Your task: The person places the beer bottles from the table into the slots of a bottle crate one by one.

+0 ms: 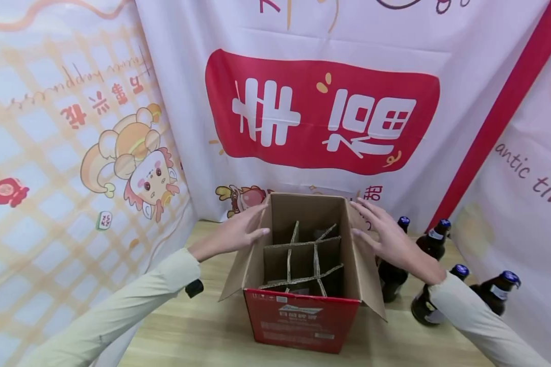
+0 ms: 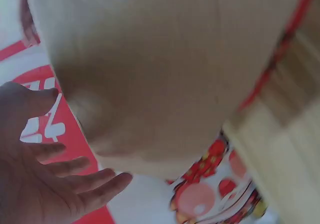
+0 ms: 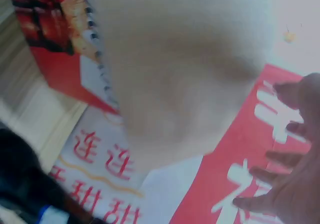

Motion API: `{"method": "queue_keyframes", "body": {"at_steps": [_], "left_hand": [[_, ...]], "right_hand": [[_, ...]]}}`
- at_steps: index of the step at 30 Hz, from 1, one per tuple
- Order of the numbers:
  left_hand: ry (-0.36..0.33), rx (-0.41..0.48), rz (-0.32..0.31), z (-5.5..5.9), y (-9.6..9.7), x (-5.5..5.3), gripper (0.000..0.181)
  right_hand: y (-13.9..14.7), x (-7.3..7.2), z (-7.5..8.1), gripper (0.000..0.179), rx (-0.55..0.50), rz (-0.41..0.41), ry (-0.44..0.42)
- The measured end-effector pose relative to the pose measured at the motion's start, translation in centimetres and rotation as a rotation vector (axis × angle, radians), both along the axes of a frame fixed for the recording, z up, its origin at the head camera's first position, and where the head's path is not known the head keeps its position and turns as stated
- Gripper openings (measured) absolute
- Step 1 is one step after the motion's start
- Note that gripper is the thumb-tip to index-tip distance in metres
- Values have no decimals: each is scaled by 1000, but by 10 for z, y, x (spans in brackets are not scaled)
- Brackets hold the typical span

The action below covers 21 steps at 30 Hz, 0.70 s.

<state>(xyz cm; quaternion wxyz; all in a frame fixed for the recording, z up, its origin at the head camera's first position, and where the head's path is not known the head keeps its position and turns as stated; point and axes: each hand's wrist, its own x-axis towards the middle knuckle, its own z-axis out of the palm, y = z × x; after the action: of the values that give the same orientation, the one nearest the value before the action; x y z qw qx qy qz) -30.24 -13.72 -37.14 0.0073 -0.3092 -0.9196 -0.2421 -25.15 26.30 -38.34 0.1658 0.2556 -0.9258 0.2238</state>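
Observation:
A red cardboard box stands upright on the table, its top opened out. Inside it, cardboard dividers form a grid of compartments. My left hand is at the box's upper left edge, fingers extended by the left flap. On the other side, my right hand is beside the right flap, its fingers also extended. In the left wrist view, the left hand has its fingers spread near the plain brown flap. The right wrist view shows the right hand with fingers apart near its flap.
Several dark bottles with blue caps, including one front bottle, stand right of the box, around and below my right forearm. Printed cloth hangs behind and on both sides. The table has a wood-grain top.

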Motion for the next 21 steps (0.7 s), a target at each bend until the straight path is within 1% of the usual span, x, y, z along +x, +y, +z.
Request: {"method": "queue_keyframes", "body": {"at_steps": [2, 4, 5, 7, 9, 11, 14, 16, 18, 19, 21], "left_hand": [[-49, 59, 37, 1, -1, -1, 73], [-78, 117, 68, 1, -2, -1, 69], [-80, 146, 80, 1, -2, -1, 66], [-93, 200, 109, 1, -4, -2, 62], [-131, 261, 136, 0, -6, -3, 57], [-183, 304, 166, -2, -8, -4, 51], [-312, 373, 201, -5, -11, -4, 44], [-404, 415, 214, -7, -10, -6, 43], [-501, 465, 222, -8, -8, -8, 44], [-543, 489, 221, -9, -6, -9, 45], [-618, 531, 224, -10, -2, -13, 48]], "right_hand": [[13, 6, -1, 73, -3, -74, -22], [25, 12, -4, 71, 6, -133, -53], [30, 15, -6, 69, 13, -155, -63], [39, 18, -10, 63, 33, -190, -80], [46, 18, -15, 55, 67, -223, -104], [53, 18, -20, 50, 113, -245, -138], [63, 16, -28, 50, 170, -253, -235], [70, 15, -35, 53, 178, -249, -304], [78, 13, -41, 54, 153, -276, -353], [81, 13, -45, 54, 123, -298, -370], [86, 14, -53, 55, 55, -362, -359]]}}
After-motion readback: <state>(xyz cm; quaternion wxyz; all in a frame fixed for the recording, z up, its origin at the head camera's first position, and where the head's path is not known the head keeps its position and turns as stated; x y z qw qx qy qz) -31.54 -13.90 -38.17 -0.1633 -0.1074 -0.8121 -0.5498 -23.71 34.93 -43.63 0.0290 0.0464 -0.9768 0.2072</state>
